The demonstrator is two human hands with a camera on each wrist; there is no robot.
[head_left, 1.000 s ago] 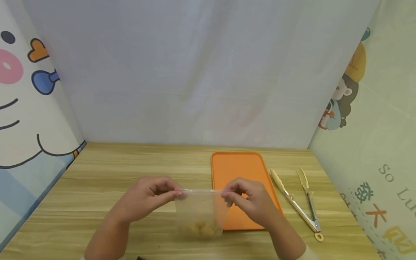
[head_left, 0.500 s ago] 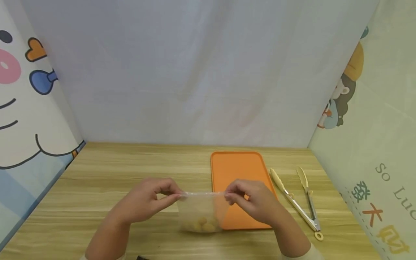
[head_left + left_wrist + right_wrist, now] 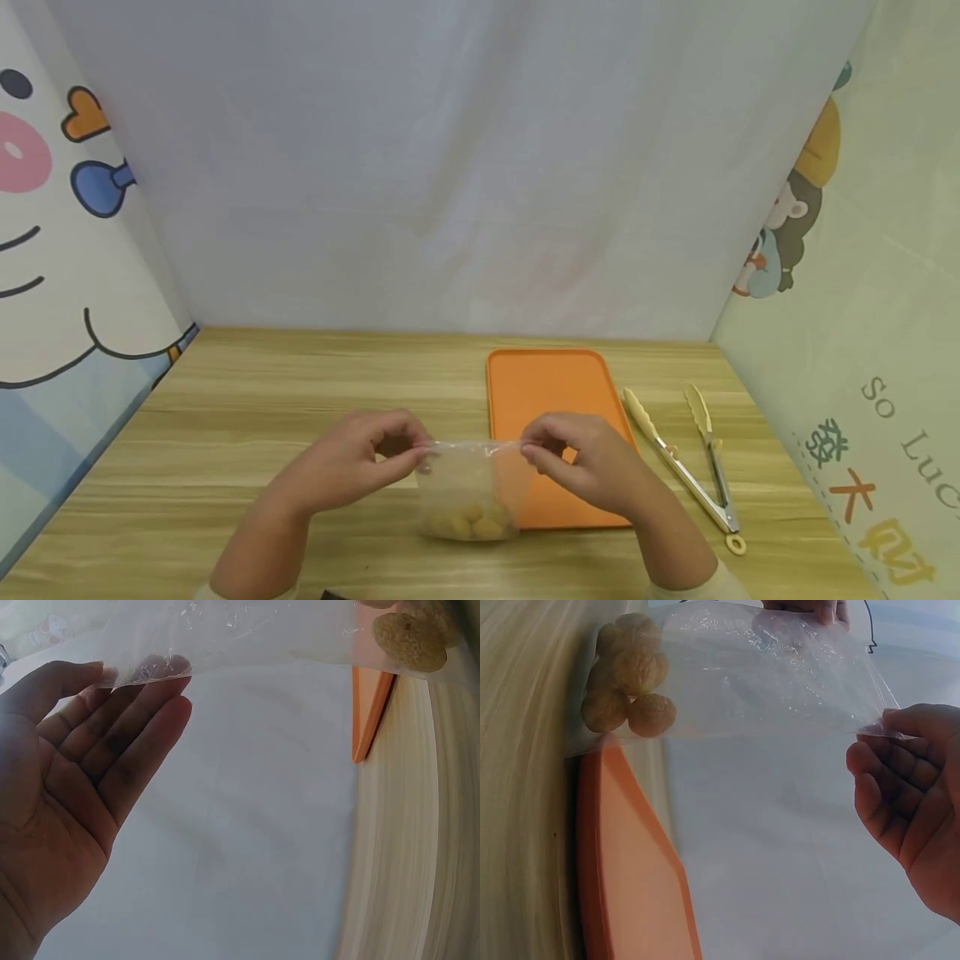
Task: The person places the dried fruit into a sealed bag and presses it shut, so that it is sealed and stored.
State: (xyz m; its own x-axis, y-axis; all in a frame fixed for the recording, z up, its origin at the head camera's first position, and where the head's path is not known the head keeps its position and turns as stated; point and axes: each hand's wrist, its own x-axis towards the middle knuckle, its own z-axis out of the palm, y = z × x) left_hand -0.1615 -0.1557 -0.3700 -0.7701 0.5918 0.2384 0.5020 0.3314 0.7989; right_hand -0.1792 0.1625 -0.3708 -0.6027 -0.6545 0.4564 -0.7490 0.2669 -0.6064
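Note:
A clear plastic bag point(image 3: 461, 483) hangs upright between my two hands, low in the middle of the head view. Several round, golden-brown balls with a rough surface point(image 3: 636, 671) lie together at its bottom. My left hand point(image 3: 367, 458) pinches the bag's top left corner between thumb and fingers. At the top right corner, my right hand point(image 3: 581, 458) pinches the bag the same way. The bag's top edge is stretched between them. In the left wrist view one ball point(image 3: 409, 641) shows through the plastic, with the others cut off by the frame.
An orange tray point(image 3: 547, 383) lies behind and to the right of the bag, partly covered by the right hand. Right of it, spread tongs point(image 3: 697, 492) with cream tips rest on the wood-grain table point(image 3: 300, 367). A pale curtain point(image 3: 450, 167) stands behind.
The bag and my left hand have shifted slightly to the right. The right hand stays nearly in place, still pinching its corner. Tray and tongs have not moved.

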